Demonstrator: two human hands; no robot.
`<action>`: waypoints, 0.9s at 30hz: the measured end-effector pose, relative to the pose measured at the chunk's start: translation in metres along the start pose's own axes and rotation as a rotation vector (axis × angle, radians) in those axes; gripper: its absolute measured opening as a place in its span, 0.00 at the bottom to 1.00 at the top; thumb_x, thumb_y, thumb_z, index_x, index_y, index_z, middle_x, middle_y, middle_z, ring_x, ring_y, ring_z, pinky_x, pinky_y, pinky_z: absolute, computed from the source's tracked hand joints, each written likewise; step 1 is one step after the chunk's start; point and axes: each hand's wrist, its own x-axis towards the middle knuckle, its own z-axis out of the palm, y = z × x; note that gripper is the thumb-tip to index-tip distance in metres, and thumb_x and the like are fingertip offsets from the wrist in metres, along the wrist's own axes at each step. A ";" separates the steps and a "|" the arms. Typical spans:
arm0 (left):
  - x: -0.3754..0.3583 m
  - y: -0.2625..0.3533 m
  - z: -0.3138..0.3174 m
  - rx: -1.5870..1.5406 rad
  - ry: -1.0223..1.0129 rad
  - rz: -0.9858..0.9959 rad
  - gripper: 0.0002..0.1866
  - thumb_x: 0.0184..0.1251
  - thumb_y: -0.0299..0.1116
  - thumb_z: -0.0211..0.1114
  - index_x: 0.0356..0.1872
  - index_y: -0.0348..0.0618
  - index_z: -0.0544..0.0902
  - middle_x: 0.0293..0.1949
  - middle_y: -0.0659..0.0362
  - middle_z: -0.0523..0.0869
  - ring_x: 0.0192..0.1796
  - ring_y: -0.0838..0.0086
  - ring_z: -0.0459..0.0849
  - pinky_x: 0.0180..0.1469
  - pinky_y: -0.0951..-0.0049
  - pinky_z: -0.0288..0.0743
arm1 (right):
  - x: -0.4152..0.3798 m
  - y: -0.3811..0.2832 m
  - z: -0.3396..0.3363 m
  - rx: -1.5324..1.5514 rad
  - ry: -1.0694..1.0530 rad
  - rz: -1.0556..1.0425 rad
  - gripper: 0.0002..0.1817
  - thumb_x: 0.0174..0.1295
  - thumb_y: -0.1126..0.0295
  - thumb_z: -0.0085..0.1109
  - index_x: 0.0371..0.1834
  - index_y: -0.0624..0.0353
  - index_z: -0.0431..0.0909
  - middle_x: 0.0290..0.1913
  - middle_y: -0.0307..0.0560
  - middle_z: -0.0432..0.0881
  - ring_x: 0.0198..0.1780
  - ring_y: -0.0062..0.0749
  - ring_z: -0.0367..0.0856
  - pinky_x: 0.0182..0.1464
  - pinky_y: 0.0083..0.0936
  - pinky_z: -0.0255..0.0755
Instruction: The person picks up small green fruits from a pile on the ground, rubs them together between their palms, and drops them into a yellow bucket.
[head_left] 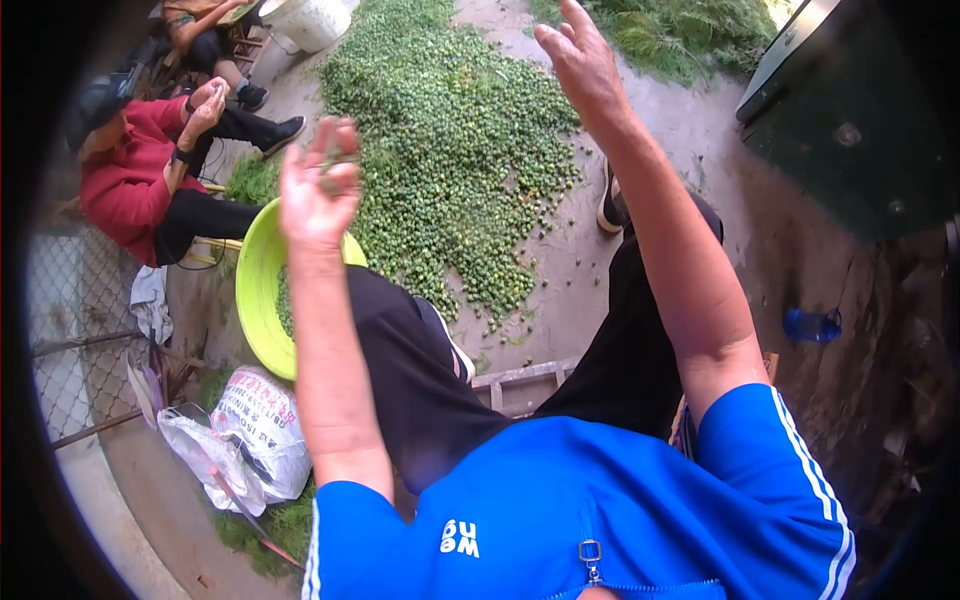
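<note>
My left hand (pixel 322 190) is raised with the palm up, just above a yellow-green basin (pixel 262 300). Its fingers are partly curled around a few small green pieces (pixel 338 172), blurred by motion. The basin leans beside my left leg, and some green fruits (pixel 285 305) show inside it. My right hand (pixel 585 65) is held up and forward over the floor, thumb apart from the other fingers, with nothing visible in it; its fingertips reach the top edge. Between my hands, a wide heap of small round green fruits (pixel 450 160) covers the ground.
Feathery green stalks (pixel 680 35) lie at the far right. A person in a red top (pixel 140 180) sits at the left, with another person (pixel 195 25) behind. A white bucket (pixel 310 22), a printed white sack (pixel 262 425), a blue bottle (pixel 812 325) and a dark panel (pixel 850 135) stand around.
</note>
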 end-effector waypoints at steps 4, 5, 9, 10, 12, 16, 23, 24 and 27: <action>-0.037 0.117 -0.077 0.152 0.176 0.202 0.26 0.76 0.45 0.41 0.60 0.30 0.68 0.57 0.39 0.73 0.54 0.60 0.78 0.33 0.75 0.74 | -0.003 0.003 -0.009 0.300 -0.194 0.205 0.30 0.66 0.62 0.51 0.70 0.59 0.57 0.69 0.49 0.61 0.69 0.37 0.60 0.66 0.34 0.57; -0.051 0.142 -0.099 0.221 0.183 0.208 0.28 0.75 0.47 0.41 0.61 0.30 0.67 0.59 0.40 0.72 0.58 0.55 0.76 0.40 0.71 0.78 | -0.005 0.001 -0.011 0.367 -0.251 0.243 0.29 0.67 0.62 0.50 0.70 0.58 0.58 0.69 0.47 0.61 0.68 0.36 0.61 0.65 0.32 0.59; -0.091 0.164 -0.125 0.972 1.195 0.223 0.33 0.68 0.53 0.54 0.67 0.46 0.63 0.71 0.48 0.58 0.73 0.50 0.54 0.62 0.34 0.57 | -0.011 -0.014 -0.016 0.312 -0.254 0.273 0.28 0.67 0.61 0.50 0.69 0.58 0.60 0.69 0.45 0.62 0.67 0.33 0.62 0.63 0.32 0.60; -0.090 0.172 -0.131 0.975 1.197 0.213 0.33 0.68 0.53 0.54 0.67 0.46 0.63 0.71 0.48 0.58 0.73 0.50 0.54 0.62 0.34 0.57 | -0.012 -0.015 -0.015 0.333 -0.243 0.259 0.28 0.67 0.60 0.50 0.68 0.59 0.61 0.67 0.45 0.65 0.64 0.33 0.65 0.61 0.34 0.62; -0.089 0.183 -0.147 1.078 1.131 0.218 0.35 0.64 0.54 0.59 0.69 0.54 0.62 0.73 0.57 0.55 0.75 0.55 0.49 0.62 0.29 0.46 | -0.013 -0.032 -0.023 0.246 -0.251 0.375 0.28 0.67 0.60 0.51 0.67 0.58 0.62 0.66 0.46 0.67 0.63 0.33 0.67 0.60 0.34 0.64; -0.029 0.154 -0.119 1.383 0.709 0.039 0.29 0.67 0.50 0.58 0.66 0.54 0.67 0.67 0.66 0.67 0.69 0.69 0.63 0.60 0.44 0.56 | -0.020 -0.033 -0.027 0.189 -0.299 0.224 0.25 0.67 0.59 0.51 0.63 0.59 0.68 0.61 0.45 0.71 0.60 0.31 0.70 0.59 0.29 0.66; 0.090 0.003 -0.160 2.065 -0.096 -0.197 0.19 0.60 0.44 0.65 0.48 0.43 0.82 0.44 0.56 0.86 0.46 0.71 0.83 0.51 0.71 0.75 | -0.030 -0.052 -0.026 -0.070 -0.491 0.238 0.23 0.68 0.59 0.50 0.62 0.57 0.69 0.60 0.45 0.72 0.58 0.30 0.71 0.61 0.27 0.64; 0.099 -0.016 -0.186 2.157 -0.160 -0.127 0.19 0.58 0.45 0.65 0.47 0.46 0.83 0.44 0.52 0.85 0.48 0.64 0.83 0.52 0.67 0.74 | -0.034 -0.048 -0.024 0.058 -0.504 0.298 0.22 0.69 0.58 0.50 0.61 0.57 0.70 0.60 0.48 0.72 0.58 0.31 0.72 0.60 0.28 0.65; 0.107 -0.074 -0.245 2.123 -0.113 -0.143 0.17 0.58 0.44 0.64 0.45 0.47 0.83 0.45 0.49 0.84 0.49 0.57 0.82 0.54 0.62 0.74 | -0.040 -0.065 -0.026 -0.080 -0.534 0.275 0.22 0.69 0.57 0.50 0.60 0.60 0.70 0.59 0.53 0.73 0.58 0.35 0.72 0.59 0.30 0.66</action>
